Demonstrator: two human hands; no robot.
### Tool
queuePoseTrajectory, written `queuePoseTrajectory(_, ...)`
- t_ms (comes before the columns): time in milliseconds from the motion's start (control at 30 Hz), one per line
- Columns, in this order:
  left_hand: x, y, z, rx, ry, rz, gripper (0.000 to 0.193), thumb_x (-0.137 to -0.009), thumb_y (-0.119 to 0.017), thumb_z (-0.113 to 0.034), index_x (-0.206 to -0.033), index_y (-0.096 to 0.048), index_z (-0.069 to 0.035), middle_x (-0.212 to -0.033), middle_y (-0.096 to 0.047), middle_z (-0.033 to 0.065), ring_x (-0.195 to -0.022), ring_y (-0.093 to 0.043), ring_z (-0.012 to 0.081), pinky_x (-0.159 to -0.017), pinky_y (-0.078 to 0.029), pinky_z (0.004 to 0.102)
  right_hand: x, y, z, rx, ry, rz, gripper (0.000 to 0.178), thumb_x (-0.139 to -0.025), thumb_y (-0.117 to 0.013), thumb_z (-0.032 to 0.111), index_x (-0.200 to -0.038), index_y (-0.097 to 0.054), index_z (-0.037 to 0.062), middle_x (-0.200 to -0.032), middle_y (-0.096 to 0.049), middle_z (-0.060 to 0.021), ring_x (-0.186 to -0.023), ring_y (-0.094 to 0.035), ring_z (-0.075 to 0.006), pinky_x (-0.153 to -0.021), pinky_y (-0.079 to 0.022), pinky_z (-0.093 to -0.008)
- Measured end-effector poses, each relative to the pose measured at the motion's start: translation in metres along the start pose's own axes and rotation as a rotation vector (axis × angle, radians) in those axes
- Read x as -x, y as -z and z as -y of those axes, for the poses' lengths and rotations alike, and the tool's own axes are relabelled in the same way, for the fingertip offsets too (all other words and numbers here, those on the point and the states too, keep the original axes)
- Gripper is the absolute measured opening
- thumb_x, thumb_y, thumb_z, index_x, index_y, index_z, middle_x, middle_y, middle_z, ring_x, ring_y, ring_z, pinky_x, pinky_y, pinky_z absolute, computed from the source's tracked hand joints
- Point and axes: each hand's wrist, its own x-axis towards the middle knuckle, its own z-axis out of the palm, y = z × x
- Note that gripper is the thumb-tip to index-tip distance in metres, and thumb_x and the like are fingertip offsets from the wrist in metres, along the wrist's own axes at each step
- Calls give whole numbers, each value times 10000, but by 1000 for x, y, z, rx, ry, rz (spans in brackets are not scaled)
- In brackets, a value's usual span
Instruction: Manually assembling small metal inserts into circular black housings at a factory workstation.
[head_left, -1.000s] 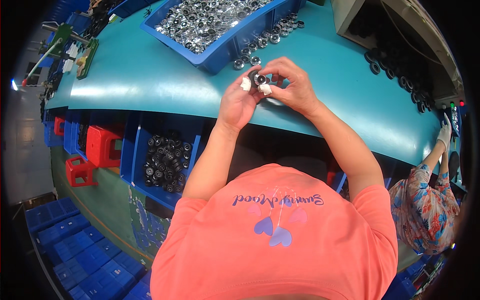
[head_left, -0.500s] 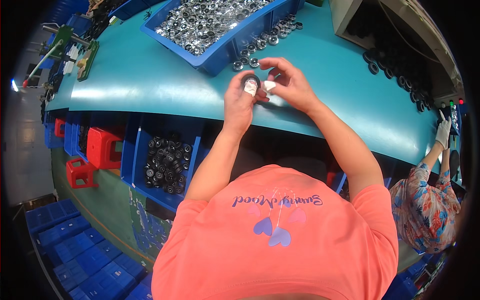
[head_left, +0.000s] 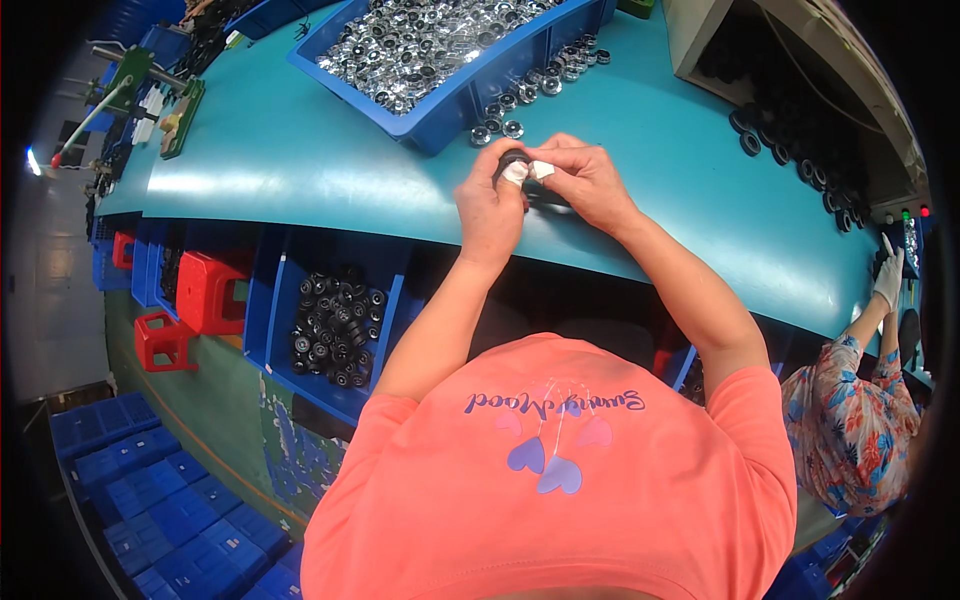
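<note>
Over the near edge of the teal table (head_left: 330, 185), my left hand (head_left: 488, 215) is closed around a small black tyre-like ring (head_left: 512, 156). From the other side my right hand (head_left: 592, 185) grips the same ring, fingertips pressed against its edge. Both thumbs carry white wrapping. The ring is mostly covered by fingers, so whether a hub sits inside cannot be made out. Just beyond my hands stand several loose shiny wheel hubs (head_left: 512, 129), beside a blue bin (head_left: 425, 128) heaped with silver and black hubs.
Black rings (head_left: 750, 142) lie in a cluster at the right. Below the table edge, a blue box (head_left: 262, 330) holds black wheels. Red stools (head_left: 212, 292) and stacked blue crates (head_left: 190, 510) are at left. A co-worker's gloved hand (head_left: 888, 278) is at far right.
My right hand has closed in from a spread pose and now presses on the ring beside my left hand. My left hand has shifted slightly right and tilted the ring.
</note>
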Motion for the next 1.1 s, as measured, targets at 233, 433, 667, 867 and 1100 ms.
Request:
queuePoseTrajectory(233,-8,2,14,135,54,58,247,-1033,-565,-112,-1274,-590,-60,-948,-628,19,-723,-591,74,-617,-544,241,-3,-2,6,121,-14,-65,283,-880,-688,97,-1152,-767,98,-914,-657,-25,-801,-589,-103,-717,-480,-264)
queuePoseTrajectory(433,-14,8,10,129,29,141,284,-1024,-617,-200,-1276,-618,-69,-953,-651,14,-768,-594,71,-628,-534,235,-3,4,-1,-97,-104,-22,311,-853,-683,62,-1152,-767,78,-961,-660,-37,-805,-595,-103,-705,-486,-259)
queuePoseTrajectory(667,-13,1,9,-22,-92,19,227,-1007,-641,-184,-1199,-669,-67,-913,-655,0,-769,-585,58,-595,-483,209,-1,2,-5,-179,-131,11,318,-861,-669,43,-1165,-760,66,-1009,-672,-44,-810,-614,-100,-692,-503,-243)
queuePoseTrajectory(867,-24,4,8,0,-59,83,196,-1000,-636,-160,-1153,-692,-51,-892,-678,6,-773,-603,77,-640,-493,244,-7,3,9,-283,-271,-38,282,-893,-669,66,-1161,-754,39,-1052,-704,-81,-844,-663,-117,-706,-554,-264)
queuePoseTrajectory(1100,-18,2,14,-210,-150,0,209,-1017,-598,-132,-1200,-688,-83,-905,-661,-12,-783,-583,74,-673,-495,242,-3,1,5,-181,-174,-38,268,-902,-650,92,-1141,-764,46,-1009,-734,-71,-831,-661,-111,-691,-556,-266)
